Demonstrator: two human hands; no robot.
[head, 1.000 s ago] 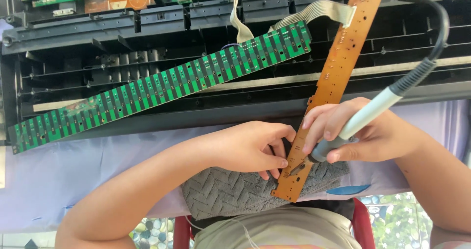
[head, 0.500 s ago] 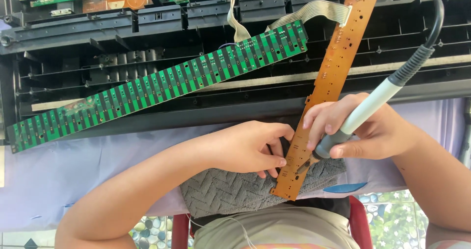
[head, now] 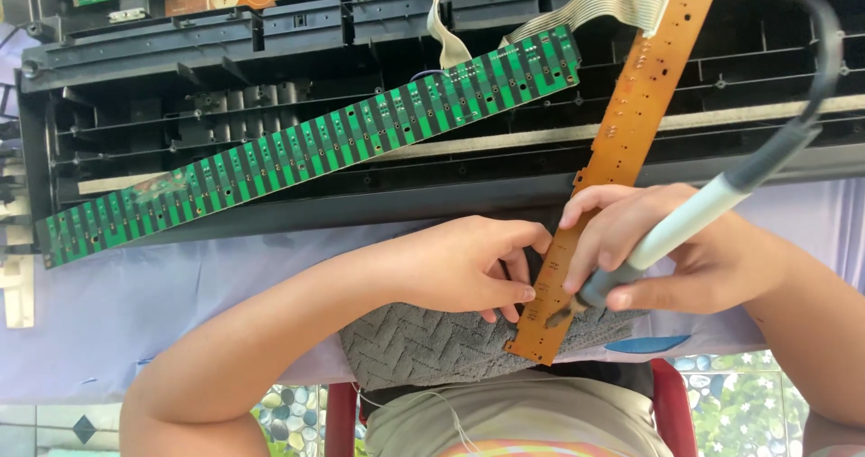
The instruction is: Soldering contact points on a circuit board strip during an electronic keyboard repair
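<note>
Orange circuit board (head: 631, 141), long and narrow, runs diagonally from the upper right down toward the person's lap, its lower end resting on a grey textured cloth (head: 423, 349) that seems to cushion it and keep it from sliding. Left hand (head: 459, 263) presses on the strip's lower end, fingers curled closed against its edge, apparently steadying it for the tool. Right hand (head: 667, 245) is wrapped closed around a soldering iron (head: 685, 227), held like a pen so its dark tip meets the board just beside the left fingertips. The iron's thick black cable (head: 824, 51) arcs up and away to the right, clear of the board. Behind, a long green circuit board (head: 306, 150) with dark striped contacts lies slanted across an opened black plastic casing (head: 270, 51). A pale ribbon cable (head: 595, 4) appears to link the top of the orange strip to the green one, which limits how far either can be moved. More small green and brown boards sit along the casing's far edge. A pale lilac cloth (head: 180, 286) covers the table beneath everything.
</note>
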